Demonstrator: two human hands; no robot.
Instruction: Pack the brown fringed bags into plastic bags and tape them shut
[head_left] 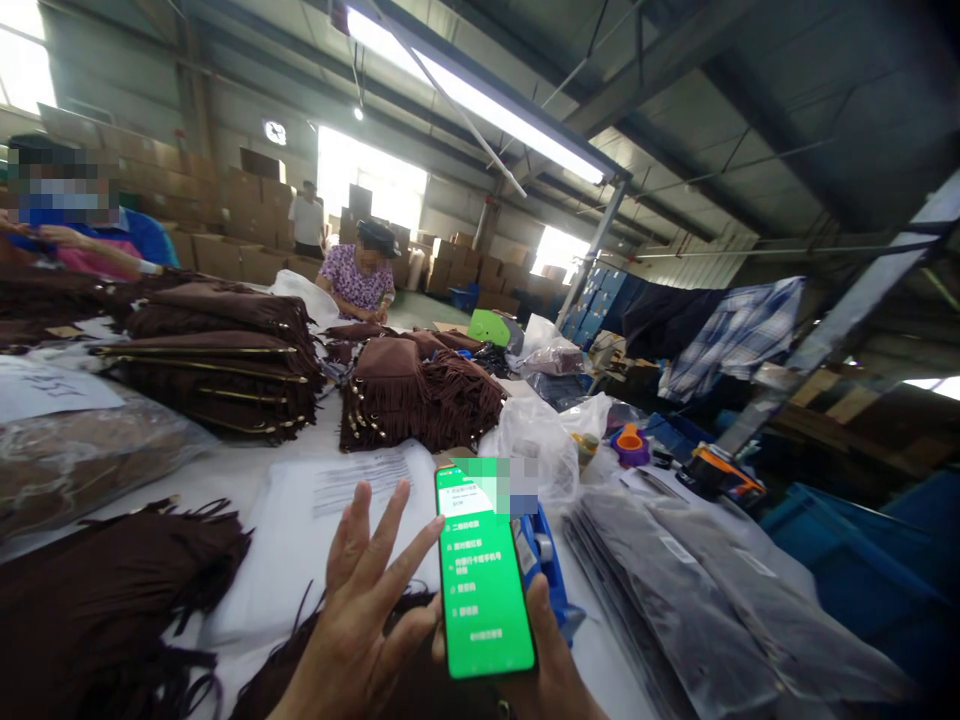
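My right hand (pixel 551 655) holds a smartphone (pixel 482 575) upright, its screen glowing green with white lines of text. My left hand (pixel 367 610) hovers just left of the phone with fingers spread, its thumb close to the phone's edge. Below both hands lies a dark brown fringed suede bag (pixel 315 665). A white printed sheet (pixel 330 530) lies on the table behind my left hand. A blue tape dispenser (pixel 547 560) sits right behind the phone.
Stacks of brown fringed bags (pixel 225 370) (pixel 420 395) cover the white table (pixel 247 462). Clear plastic packing bags (pixel 697 590) lie at right, crumpled plastic (pixel 536 435) in the middle. A person in a purple patterned top (pixel 360 275) works at the far end, another person's arm (pixel 90 255) at left. Cardboard boxes (pixel 225 200) line the back.
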